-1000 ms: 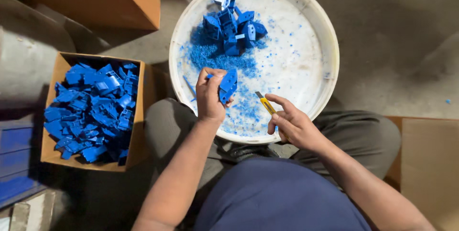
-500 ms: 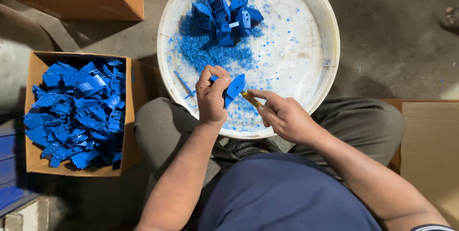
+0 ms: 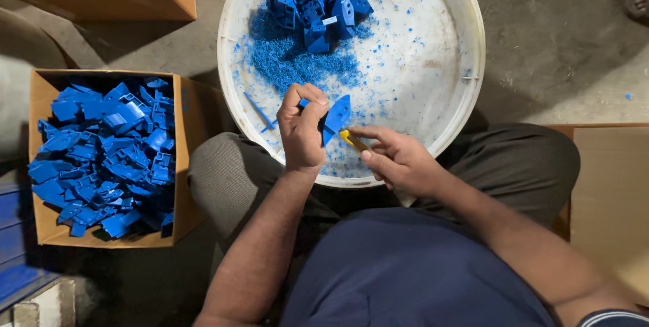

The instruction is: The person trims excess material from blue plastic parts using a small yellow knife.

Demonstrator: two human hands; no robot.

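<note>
head view: a blue plastic part (image 3: 336, 117) is held pinched in the left hand (image 3: 302, 132) at the centre of the frame, over the near rim of a round white tray (image 3: 466, 36). a yellow-handled cutter (image 3: 353, 140) is gripped in the right hand (image 3: 399, 159), its tip set against the part's lower edge. blue shavings (image 3: 297, 63) and a pile of blue parts (image 3: 318, 6) are seen at the tray's top. a cardboard box (image 3: 179, 165) filled with blue parts is noted at the left of the frame.
</note>
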